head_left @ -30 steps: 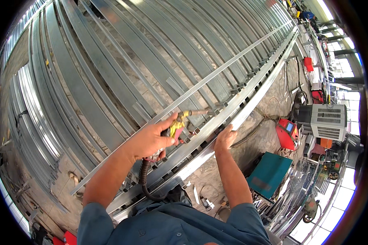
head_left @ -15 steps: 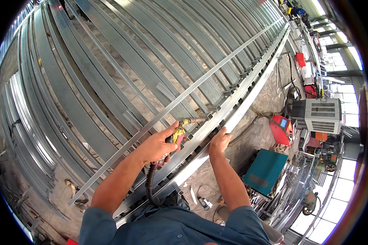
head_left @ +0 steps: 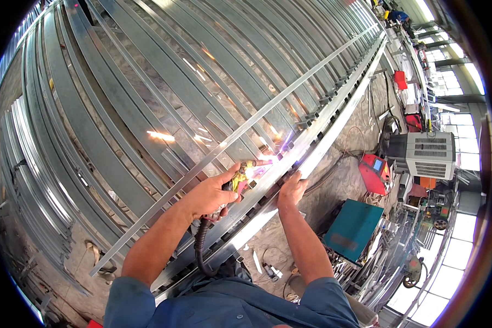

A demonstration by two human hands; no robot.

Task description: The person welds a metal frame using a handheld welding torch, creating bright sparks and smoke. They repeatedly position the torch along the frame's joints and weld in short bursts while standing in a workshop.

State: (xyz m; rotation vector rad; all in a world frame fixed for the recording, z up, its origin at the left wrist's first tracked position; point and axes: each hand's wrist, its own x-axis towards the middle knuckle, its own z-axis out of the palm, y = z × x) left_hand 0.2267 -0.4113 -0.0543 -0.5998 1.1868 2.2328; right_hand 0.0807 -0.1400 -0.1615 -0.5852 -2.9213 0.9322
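Observation:
My left hand (head_left: pixel 209 198) is wrapped round the grip of a welding torch (head_left: pixel 238 178) with a yellow and red handle. A black ribbed cable (head_left: pixel 200 243) runs from the torch down toward my body. The nozzle meets a joint on the far long steel rail (head_left: pixel 257 183), where a bright white-violet arc (head_left: pixel 275 159) burns and hides the joint. My right hand (head_left: pixel 292 191) is closed on the near steel rail (head_left: pixel 322 156), its fingertips partly hidden. Sparks (head_left: pixel 162 136) fly up and left over the flat steel bars (head_left: pixel 142 117).
A slim square tube (head_left: pixel 246 127) lies diagonally across the bars. On the right stand a red welding machine (head_left: pixel 375 174), a teal box (head_left: pixel 353 229) and a grey louvred unit (head_left: pixel 429 154). Cables (head_left: pixel 333 177) trail over the floor. Another person (head_left: pixel 400 16) is at the far right.
An arc has lit at the torch's nozzle, and sparks now scatter over the bars. Both hands have kept nearly the same place and grip.

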